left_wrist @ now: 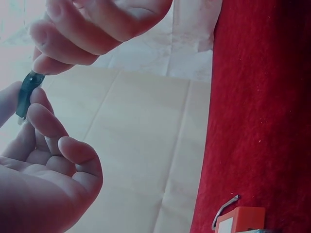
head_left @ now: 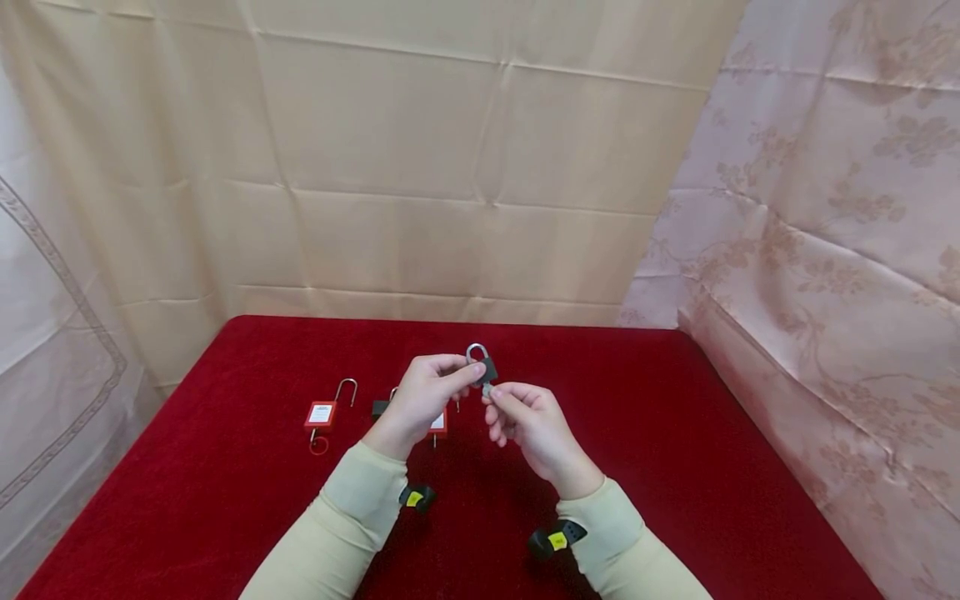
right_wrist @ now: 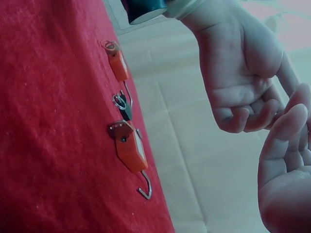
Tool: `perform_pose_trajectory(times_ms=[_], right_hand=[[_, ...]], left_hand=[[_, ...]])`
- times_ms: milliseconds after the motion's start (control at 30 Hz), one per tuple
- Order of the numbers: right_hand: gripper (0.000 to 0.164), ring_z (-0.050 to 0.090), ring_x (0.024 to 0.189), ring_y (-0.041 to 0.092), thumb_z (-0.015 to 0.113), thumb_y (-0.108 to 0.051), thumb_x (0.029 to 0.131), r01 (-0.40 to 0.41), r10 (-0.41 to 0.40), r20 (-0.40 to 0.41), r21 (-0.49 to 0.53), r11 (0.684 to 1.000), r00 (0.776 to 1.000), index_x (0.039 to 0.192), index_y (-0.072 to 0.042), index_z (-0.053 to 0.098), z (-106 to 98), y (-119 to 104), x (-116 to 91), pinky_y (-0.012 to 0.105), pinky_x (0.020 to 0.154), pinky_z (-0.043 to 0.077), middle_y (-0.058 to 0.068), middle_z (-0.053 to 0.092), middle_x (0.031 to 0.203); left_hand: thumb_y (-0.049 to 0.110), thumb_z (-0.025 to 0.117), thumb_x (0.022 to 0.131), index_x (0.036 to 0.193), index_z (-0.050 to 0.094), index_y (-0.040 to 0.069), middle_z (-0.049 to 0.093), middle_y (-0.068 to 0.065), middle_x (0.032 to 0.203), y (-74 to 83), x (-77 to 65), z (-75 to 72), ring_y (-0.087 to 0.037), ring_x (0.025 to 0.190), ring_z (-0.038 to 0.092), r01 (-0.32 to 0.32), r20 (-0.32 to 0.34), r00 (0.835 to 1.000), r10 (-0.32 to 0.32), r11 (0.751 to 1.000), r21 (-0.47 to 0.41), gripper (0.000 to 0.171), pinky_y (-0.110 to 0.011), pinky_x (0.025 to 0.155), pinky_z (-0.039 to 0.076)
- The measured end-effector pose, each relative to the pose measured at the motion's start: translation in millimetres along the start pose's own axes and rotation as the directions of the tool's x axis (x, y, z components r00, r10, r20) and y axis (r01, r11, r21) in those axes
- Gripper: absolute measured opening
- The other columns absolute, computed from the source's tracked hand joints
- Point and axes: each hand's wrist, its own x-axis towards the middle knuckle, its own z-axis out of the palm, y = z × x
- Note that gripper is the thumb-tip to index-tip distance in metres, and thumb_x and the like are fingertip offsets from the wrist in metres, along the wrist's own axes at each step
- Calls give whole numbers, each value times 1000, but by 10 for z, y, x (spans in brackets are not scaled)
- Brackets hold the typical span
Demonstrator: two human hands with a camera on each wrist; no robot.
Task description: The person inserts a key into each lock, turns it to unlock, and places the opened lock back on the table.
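Observation:
Above the red table, my left hand [head_left: 420, 396] pinches a small black padlock [head_left: 488, 370] by its body between thumb and fingers. The padlock's silver shackle [head_left: 476, 348] points up and away. At the padlock's lower end my right hand [head_left: 531, 421] pinches a small silver key [head_left: 487, 389] between thumb and forefinger. In the left wrist view the dark padlock body [left_wrist: 29, 94] appears edge-on between the left fingertips, the right hand [left_wrist: 97, 29] above it. Fingers hide most of the key; in the right wrist view the padlock is hidden.
On the red cloth [head_left: 637, 467] lies a red padlock [head_left: 321, 415] with its shackle open and a key ring. Another black padlock [head_left: 380, 408] and a second red padlock [right_wrist: 130, 148] lie beside it, partly behind the left hand. Curtains [head_left: 450, 167] hang behind the table.

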Motion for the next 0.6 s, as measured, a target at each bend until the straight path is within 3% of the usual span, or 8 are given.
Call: perform_pose_trajectory(times_ms=[267, 600], right_hand=[[26, 58, 58, 9, 51, -9, 107, -51, 39, 66, 197, 979, 997, 93, -8, 73, -21, 40, 9, 22, 56, 46, -2, 64, 70], [27, 57, 56, 7, 50, -8, 106, -58, 41, 78, 229, 972, 996, 92, -10, 73, -26, 57, 18, 21, 54, 45, -3, 62, 67]], left_hand=[[16, 74, 94, 90, 77, 0, 62, -7, 67, -28, 12, 23, -24, 70, 54, 9, 12, 1000, -8, 997, -79, 16, -30, 65, 45], [15, 74, 94, 86, 77, 3, 59, -3, 64, -56, 22, 24, -17, 66, 53, 8, 22, 1000, -5, 994, -107, 15, -31, 64, 44]])
